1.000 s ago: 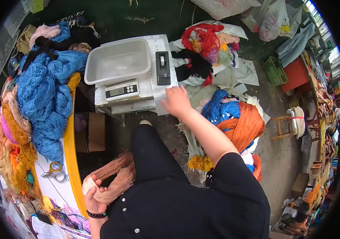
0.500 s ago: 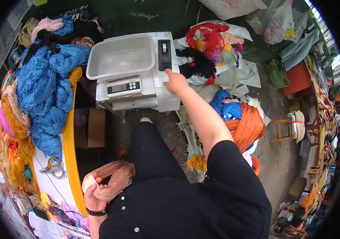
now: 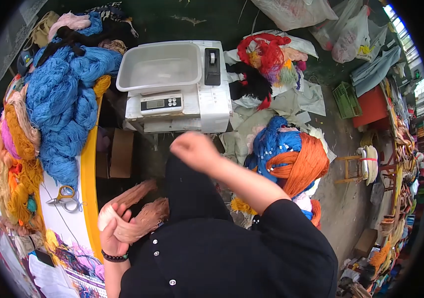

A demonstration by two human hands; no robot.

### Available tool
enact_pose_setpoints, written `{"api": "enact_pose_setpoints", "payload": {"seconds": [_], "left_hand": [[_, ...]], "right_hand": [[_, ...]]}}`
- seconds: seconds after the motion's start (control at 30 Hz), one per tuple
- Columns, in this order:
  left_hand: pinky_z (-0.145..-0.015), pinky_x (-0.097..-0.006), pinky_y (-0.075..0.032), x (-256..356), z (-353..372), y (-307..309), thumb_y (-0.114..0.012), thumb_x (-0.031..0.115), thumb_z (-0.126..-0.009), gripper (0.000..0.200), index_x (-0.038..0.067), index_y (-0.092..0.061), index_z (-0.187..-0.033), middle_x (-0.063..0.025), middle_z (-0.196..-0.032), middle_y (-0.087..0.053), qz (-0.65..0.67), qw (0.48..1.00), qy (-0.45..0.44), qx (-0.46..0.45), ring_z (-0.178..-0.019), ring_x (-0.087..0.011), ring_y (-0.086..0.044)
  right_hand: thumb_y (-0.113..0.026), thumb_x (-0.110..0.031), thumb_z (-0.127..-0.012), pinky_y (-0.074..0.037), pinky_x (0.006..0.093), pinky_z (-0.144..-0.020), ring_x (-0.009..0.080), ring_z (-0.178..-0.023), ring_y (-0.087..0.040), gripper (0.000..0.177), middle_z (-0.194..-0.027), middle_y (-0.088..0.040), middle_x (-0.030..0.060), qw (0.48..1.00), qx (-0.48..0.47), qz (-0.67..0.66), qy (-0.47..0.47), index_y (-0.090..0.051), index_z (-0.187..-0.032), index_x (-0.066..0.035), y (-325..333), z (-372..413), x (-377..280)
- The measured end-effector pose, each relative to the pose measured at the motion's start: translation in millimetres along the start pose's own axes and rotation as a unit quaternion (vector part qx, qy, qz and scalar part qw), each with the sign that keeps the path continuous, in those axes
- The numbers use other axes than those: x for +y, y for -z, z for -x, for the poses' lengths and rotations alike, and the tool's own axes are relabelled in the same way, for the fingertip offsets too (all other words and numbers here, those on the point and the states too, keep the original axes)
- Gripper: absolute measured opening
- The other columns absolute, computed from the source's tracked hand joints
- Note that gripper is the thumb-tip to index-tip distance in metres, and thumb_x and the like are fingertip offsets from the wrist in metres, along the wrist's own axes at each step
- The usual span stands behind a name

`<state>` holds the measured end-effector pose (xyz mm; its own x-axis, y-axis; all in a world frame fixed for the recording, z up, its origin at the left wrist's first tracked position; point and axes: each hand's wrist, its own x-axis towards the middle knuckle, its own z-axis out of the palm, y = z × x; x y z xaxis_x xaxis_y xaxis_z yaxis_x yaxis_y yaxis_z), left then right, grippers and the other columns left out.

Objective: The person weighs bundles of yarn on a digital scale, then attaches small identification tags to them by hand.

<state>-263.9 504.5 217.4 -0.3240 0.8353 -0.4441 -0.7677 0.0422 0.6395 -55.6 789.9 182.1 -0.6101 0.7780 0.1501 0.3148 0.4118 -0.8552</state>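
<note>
My left hand (image 3: 115,231) grips a loop of pale pink-peach yarn, a skein (image 3: 145,221), its thumb and fingers around one side. The skein hangs open beside my lap. Over my dark-clothed leg, my right hand (image 3: 192,150) is curled with its fingers together and slightly blurred; whatever they may hold is hidden. In front of it stands a digital scale (image 3: 161,103) with a clear plastic tub (image 3: 160,67) on top. Right of the tub sits a black tape dispenser (image 3: 213,67), with white label strips (image 3: 214,99) nearer me.
Blue yarn (image 3: 55,104) and scissors (image 3: 65,197) lie on the yellow-edged table (image 3: 93,213) at left. Orange yarn (image 3: 306,161) and blue yarn are heaped on the right. A green basket (image 3: 347,99) and a wooden stool (image 3: 347,169) stand farther right.
My right hand has drawn back from the label strips beside the dispenser, toward my body, and its fingers are now curled. The skein in my left hand has opened into a looser loop.
</note>
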Motion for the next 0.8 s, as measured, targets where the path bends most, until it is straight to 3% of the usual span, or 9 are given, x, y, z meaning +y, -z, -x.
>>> {"api": "enact_pose_setpoints", "payload": {"seconds": [0.03, 0.07, 0.13, 0.17, 0.23, 0.27, 0.5, 0.67, 0.8], "left_hand": [[-0.098, -0.0460, -0.045, 0.7, -3.5, -9.1, -0.055, 0.015, -0.091, 0.048, 0.007, -0.041, -0.137, -0.0113, -0.135, -0.050, -0.013, 1.000, 0.000, -0.003, -0.122, -0.0248, -0.051], [-0.106, -0.0484, -0.036, 1.0, -7.1, -9.4, -0.050, 0.023, -0.095, 0.050, 0.009, -0.037, -0.141, -0.0108, -0.146, -0.038, -0.052, 0.996, -0.009, -0.073, -0.135, -0.0261, -0.037], [-0.108, -0.0495, -0.033, 6.4, -9.7, -36.0, -0.049, 0.022, -0.095, 0.051, 0.008, -0.034, -0.142, -0.0102, -0.147, -0.037, -0.059, 0.993, -0.035, -0.093, -0.135, -0.0267, -0.036], [-0.110, -0.0463, -0.031, 9.4, -11.5, -47.7, -0.049, 0.022, -0.095, 0.054, 0.003, -0.032, -0.142, -0.0118, -0.147, -0.037, -0.072, 0.985, -0.069, -0.138, -0.135, -0.0275, -0.036], [-0.111, -0.0380, -0.031, 12.9, -6.1, -66.1, -0.053, 0.021, -0.092, 0.055, -0.004, -0.033, -0.138, -0.0177, -0.143, -0.040, -0.105, 0.977, -0.134, -0.127, -0.132, -0.0281, -0.040], [-0.108, -0.0355, -0.034, 13.2, -1.6, -72.8, -0.059, 0.018, -0.089, 0.054, -0.004, -0.039, -0.134, -0.0173, -0.137, -0.047, -0.078, 0.980, -0.152, -0.105, -0.127, -0.0252, -0.046], [-0.104, -0.0371, -0.039, 13.1, 23.9, -69.6, -0.057, 0.008, -0.090, 0.045, -0.002, -0.042, -0.132, -0.0182, -0.131, -0.053, -0.049, 0.973, -0.185, -0.126, -0.121, -0.0260, -0.052], [-0.094, -0.0317, -0.046, 10.5, 35.7, -52.3, -0.062, 0.000, -0.086, 0.031, -0.001, -0.056, -0.116, -0.0114, -0.113, -0.062, -0.106, 0.962, -0.248, -0.041, -0.104, -0.0183, -0.060], [-0.089, -0.0297, -0.047, 12.2, 47.1, -54.6, -0.064, -0.002, -0.085, 0.023, 0.000, -0.059, -0.107, -0.0066, -0.106, -0.063, -0.035, 0.969, -0.243, -0.022, -0.099, -0.0156, -0.061]], "right_hand": [[-0.063, -0.025, -0.082, -0.052, 0.0394, -0.074, 0.0307, -0.082, -0.065, 0.020, -0.083, -0.067, 0.0136, 0.997, -0.024, -0.056, 0.040, -0.070, -0.083, -0.007, -18.1, 12.8, -17.0], [-0.066, -0.023, -0.085, -0.052, 0.0350, -0.079, 0.0255, -0.086, -0.066, 0.022, -0.088, -0.068, 0.0131, 0.984, -0.125, -0.128, -0.001, -0.070, -0.093, -0.004, -23.3, 20.6, -47.0], [-0.065, -0.019, -0.086, -0.051, 0.0325, -0.082, 0.0233, -0.090, -0.066, 0.022, -0.094, -0.069, 0.0142, 0.955, -0.200, -0.221, -0.008, -0.069, -0.099, -0.002, -38.0, 31.1, -88.0], [-0.064, -0.017, -0.087, -0.050, 0.0305, -0.082, 0.0192, -0.091, -0.066, 0.024, -0.097, -0.069, 0.0132, 0.913, -0.231, -0.336, -0.016, -0.067, -0.104, -0.001, -43.6, 34.5, -106.4], [-0.064, -0.015, -0.088, -0.050, 0.0273, -0.082, 0.0132, -0.091, -0.064, 0.026, -0.097, -0.069, 0.0099, 0.922, -0.224, -0.316, 0.004, -0.065, -0.107, 0.002, -56.3, 38.5, -122.9], [-0.064, -0.014, -0.089, -0.050, 0.0251, -0.079, 0.0090, -0.089, -0.061, 0.026, -0.095, -0.068, 0.0067, 0.900, -0.251, -0.354, -0.036, -0.064, -0.108, 0.004, -62.0, 38.6, -125.9], [-0.065, -0.014, -0.087, -0.046, 0.0229, -0.062, 0.0038, -0.069, -0.053, 0.016, -0.075, -0.063, 0.0010, 0.905, -0.255, -0.339, -0.043, -0.064, -0.088, 0.002, -67.5, 57.9, -160.8], [-0.064, -0.014, -0.088, -0.046, 0.0214, -0.062, 0.0030, -0.071, -0.054, 0.016, -0.077, -0.063, -0.0006, 0.890, -0.259, -0.369, -0.070, -0.064, -0.090, 0.003, -71.5, 70.2, -170.7], [-0.065, -0.016, -0.089, -0.046, 0.0207, -0.062, 0.0030, -0.071, -0.054, 0.019, -0.077, -0.063, -0.0016, 0.883, -0.260, -0.380, -0.089, -0.064, -0.091, 0.003, -76.6, 72.4, -171.1]]}}
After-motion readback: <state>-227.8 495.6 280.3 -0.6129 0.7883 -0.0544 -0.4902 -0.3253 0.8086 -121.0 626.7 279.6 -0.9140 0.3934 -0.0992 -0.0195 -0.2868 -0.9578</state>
